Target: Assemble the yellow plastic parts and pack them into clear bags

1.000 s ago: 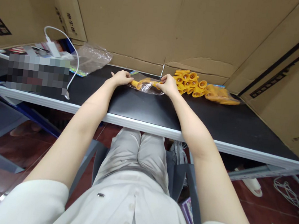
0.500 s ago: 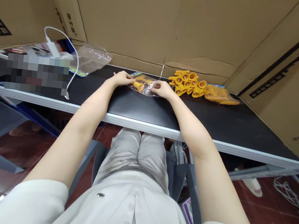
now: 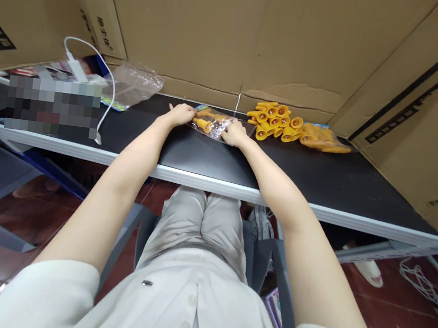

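Note:
A clear plastic bag [image 3: 218,130] with a coloured header card lies on the black table between my hands. Inside it are yellow-orange, trumpet-shaped plastic pieces [image 3: 203,125], one with its flared cup facing right. My left hand [image 3: 181,114] is closed on the left, card end of the bag; its fingertips are partly hidden. At the bag's right part, my right hand [image 3: 234,133] pinches the clear film between thumb and fingers. Just right of that hand, a stack of loose yellow-orange trumpet-shaped pieces [image 3: 275,122] shows its open cups.
A filled bag of yellow-orange pieces [image 3: 326,139] lies right of the stack. Clear packaging with a printed card [image 3: 132,87], a white cable [image 3: 112,87] and a blurred-out patch are at left. Cardboard walls [image 3: 218,36] stand behind; the table's metal edge [image 3: 208,184] runs before me.
My right hand has shifted slightly left and down along the bag, its fingers more bunched on the film. The yellow piece inside has moved a little right. My left hand stays about in place.

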A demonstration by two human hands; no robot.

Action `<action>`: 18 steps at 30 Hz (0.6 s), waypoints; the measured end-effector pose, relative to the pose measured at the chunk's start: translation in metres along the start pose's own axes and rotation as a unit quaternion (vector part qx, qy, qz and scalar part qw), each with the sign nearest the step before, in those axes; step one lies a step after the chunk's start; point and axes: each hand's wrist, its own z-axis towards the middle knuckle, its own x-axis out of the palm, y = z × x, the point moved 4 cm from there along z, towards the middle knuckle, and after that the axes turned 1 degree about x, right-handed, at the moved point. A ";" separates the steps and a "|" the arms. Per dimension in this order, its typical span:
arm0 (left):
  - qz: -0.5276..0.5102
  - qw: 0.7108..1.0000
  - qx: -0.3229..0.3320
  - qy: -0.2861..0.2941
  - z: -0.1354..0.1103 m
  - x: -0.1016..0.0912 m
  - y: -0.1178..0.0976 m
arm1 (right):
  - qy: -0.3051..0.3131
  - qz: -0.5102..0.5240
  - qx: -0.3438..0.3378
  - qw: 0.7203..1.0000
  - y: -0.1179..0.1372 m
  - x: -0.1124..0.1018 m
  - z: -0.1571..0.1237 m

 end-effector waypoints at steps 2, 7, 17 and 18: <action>0.004 1.000 0.005 0.001 0.001 0.003 0.001 | 0.022 -0.009 0.018 1.000 0.004 -0.001 -0.003; 0.019 1.000 0.017 0.013 0.002 0.007 0.001 | 0.027 -0.018 0.029 0.999 0.012 -0.005 -0.009; 0.083 0.996 0.033 0.027 -0.004 0.007 -0.010 | 0.035 -0.029 0.005 0.999 0.017 -0.013 -0.016; 0.083 0.996 0.034 0.025 -0.003 0.007 -0.010 | 0.028 -0.027 -0.002 0.999 0.016 -0.013 -0.015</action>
